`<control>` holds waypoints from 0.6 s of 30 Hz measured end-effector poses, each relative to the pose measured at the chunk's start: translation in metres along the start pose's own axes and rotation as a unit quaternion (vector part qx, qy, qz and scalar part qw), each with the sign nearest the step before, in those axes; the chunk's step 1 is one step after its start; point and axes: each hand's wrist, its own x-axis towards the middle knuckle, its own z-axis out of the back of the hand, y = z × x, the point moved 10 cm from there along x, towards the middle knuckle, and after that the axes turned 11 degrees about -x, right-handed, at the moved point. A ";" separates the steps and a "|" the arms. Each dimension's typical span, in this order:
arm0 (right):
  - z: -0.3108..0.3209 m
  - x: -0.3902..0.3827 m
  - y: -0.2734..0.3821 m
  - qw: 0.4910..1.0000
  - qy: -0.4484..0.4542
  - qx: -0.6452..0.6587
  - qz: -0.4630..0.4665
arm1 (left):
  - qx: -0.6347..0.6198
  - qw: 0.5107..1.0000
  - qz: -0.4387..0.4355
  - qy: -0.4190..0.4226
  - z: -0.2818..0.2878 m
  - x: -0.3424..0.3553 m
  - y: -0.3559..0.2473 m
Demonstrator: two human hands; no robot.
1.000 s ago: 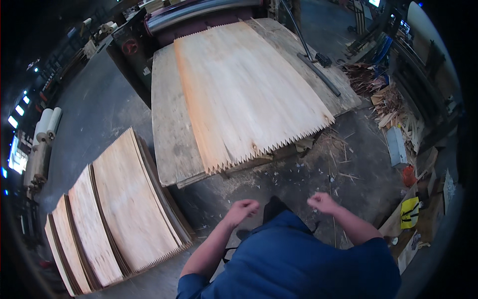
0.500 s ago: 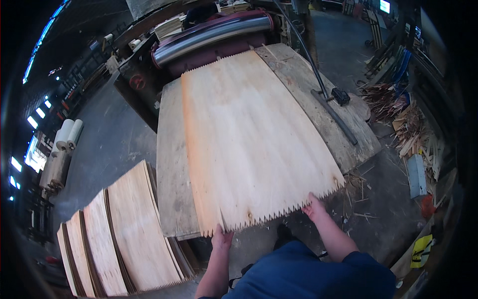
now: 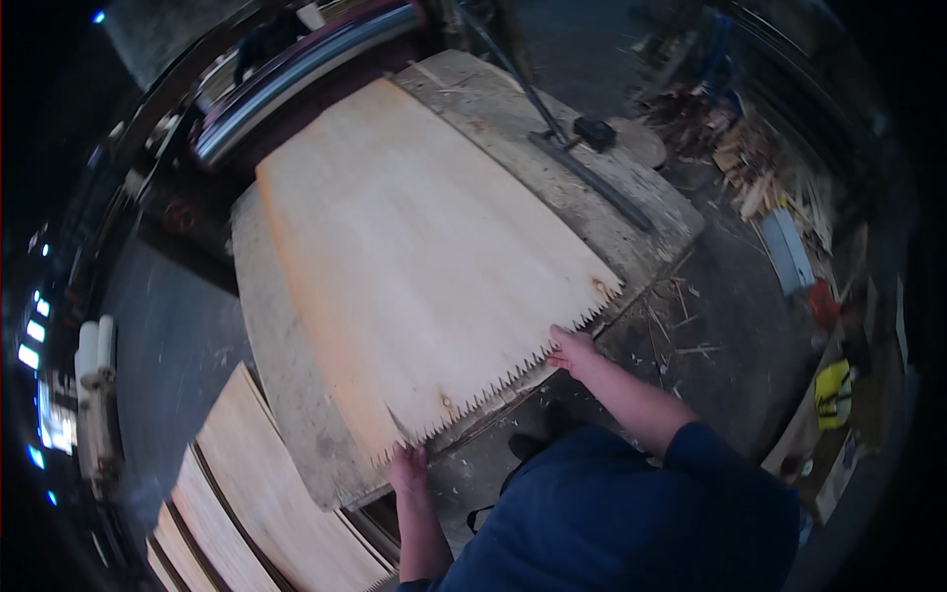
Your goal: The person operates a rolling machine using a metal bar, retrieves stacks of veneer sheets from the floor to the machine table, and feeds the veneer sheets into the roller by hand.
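Veneer sheet (image 3: 434, 257), pale wood with an orange tint along its left side, lies flat over much of the tabletop (image 3: 311, 419). Near edge jagged, toothlike. One dark knot (image 3: 600, 286) by the near right corner, a split (image 3: 398, 422) close to the near left corner.

Left hand (image 3: 409, 467): grip closed on the near edge, beside the split. Right hand (image 3: 572, 350): grip closed on the same edge farther right, thumb on top.

Far end of sheet sits just before a metal roller (image 3: 306, 87). On the tabletop's right side, a dark rod (image 3: 607, 192), with a black block-shaped object (image 3: 594, 134) near its far end.

Near left, beside the tabletop: stacked veneer sheets (image 3: 286, 474), lower than the top. Far right: heap of wood scraps (image 3: 760, 178). Right: yellow item (image 3: 834, 395), kind unclear. Far left: white rolls (image 3: 97, 350). Edges of view dark, blurred.
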 end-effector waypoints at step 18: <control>0.086 0.146 0.326 0.881 0.006 -0.353 0.315 | 0.608 0.781 0.105 0.096 -0.078 -0.139 0.172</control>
